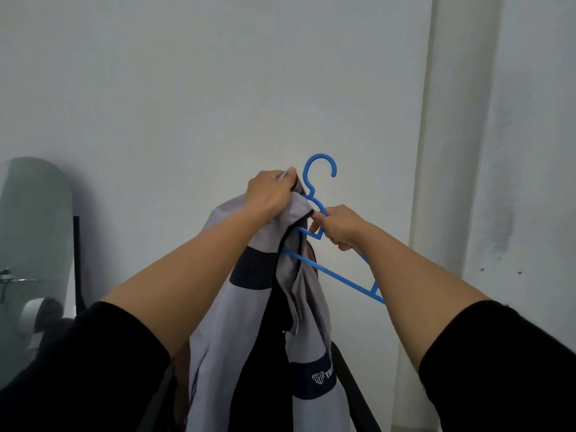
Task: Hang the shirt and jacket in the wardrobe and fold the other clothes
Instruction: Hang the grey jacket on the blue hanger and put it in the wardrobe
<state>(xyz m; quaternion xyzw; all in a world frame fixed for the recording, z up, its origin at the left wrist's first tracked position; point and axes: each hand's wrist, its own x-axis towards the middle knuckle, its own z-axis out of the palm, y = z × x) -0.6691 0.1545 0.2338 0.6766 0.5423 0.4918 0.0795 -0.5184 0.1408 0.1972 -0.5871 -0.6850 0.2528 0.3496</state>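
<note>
A light grey fabric jacket with dark navy bands (265, 322) is held up at frame centre, its collar bunched in the clenched left hand (269, 193). A blue plastic hanger (336, 275), tilted down to the right and partly inside the jacket, is gripped by the right hand (338, 227). A plain white wall (187, 88) is seen behind.

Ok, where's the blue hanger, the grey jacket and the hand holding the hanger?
Blue plastic hanger (338, 278): head view, on its straight bottom bar.
Grey jacket with dark bands (215, 344): head view, on its hanging body.
Right hand (341, 227): head view, on its back.
</note>
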